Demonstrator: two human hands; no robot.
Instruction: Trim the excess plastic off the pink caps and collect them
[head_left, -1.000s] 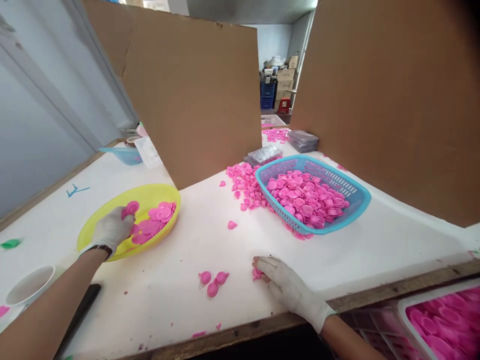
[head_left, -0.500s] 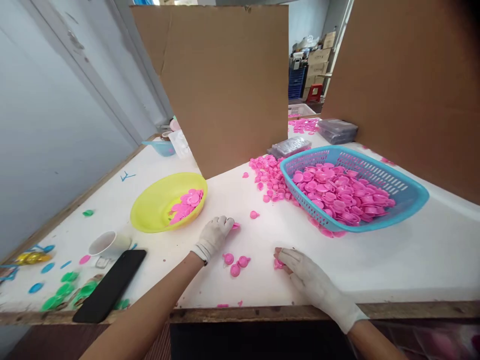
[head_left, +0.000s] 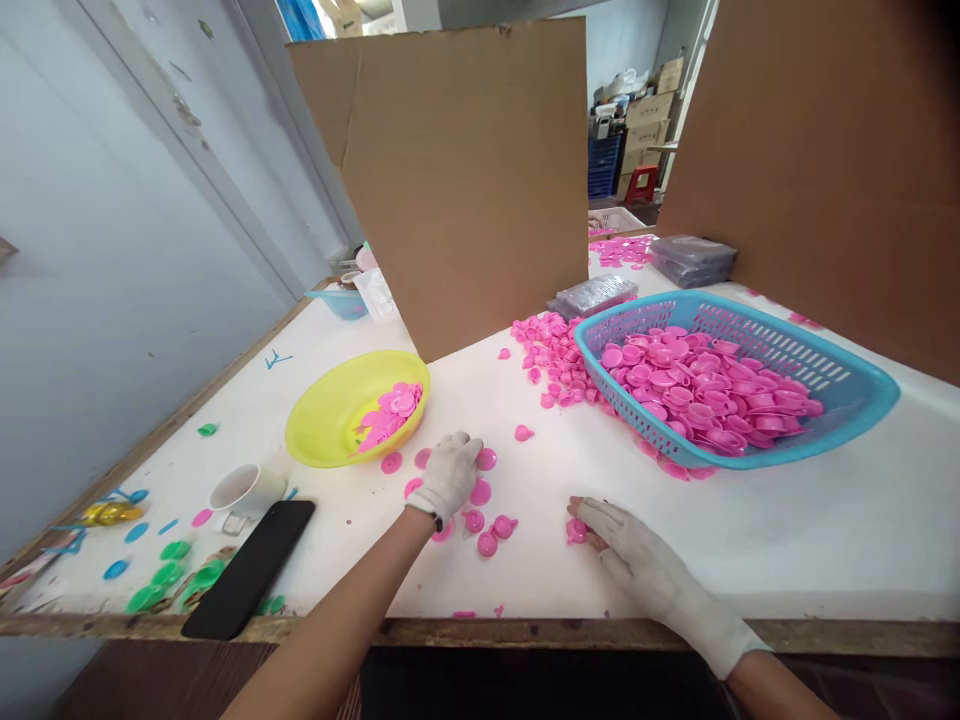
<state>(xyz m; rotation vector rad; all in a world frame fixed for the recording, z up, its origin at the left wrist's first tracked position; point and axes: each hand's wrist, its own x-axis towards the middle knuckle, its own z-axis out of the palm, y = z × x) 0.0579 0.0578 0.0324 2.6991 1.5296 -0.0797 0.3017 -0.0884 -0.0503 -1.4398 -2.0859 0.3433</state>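
My left hand (head_left: pixel 450 475), in a white glove with bare fingertips, is palm down over the table, its fingers loosely bent. Flat pink discs (head_left: pixel 481 491) lie scattered on both sides of it, some partly hidden beneath. Close by on its near right sit a few small pink toy pots (head_left: pixel 487 543) with spouts. My right hand (head_left: pixel 637 555), also gloved, rests on its side at the right, its thumb and fingers closed around another pink toy pot (head_left: pixel 576 531). A lone pot (head_left: pixel 523 433) lies between the hands, farther back.
A yellow bowl (head_left: pixel 319 420) holds pink discs. The blue basket (head_left: pixel 862 395) is heaped with pink pots, with a loose pile (head_left: pixel 555 350) beside it. A phone (head_left: pixel 251 570), a white mug (head_left: pixel 247 495) and green pieces lie left. Cardboard sheets (head_left: pixel 472 190) stand behind.
Several pink discs now lie spread on the table around my left hand, where only the edge of one showed at its fingertips. My right hand keeps its place at the pot. The view has shifted slightly.
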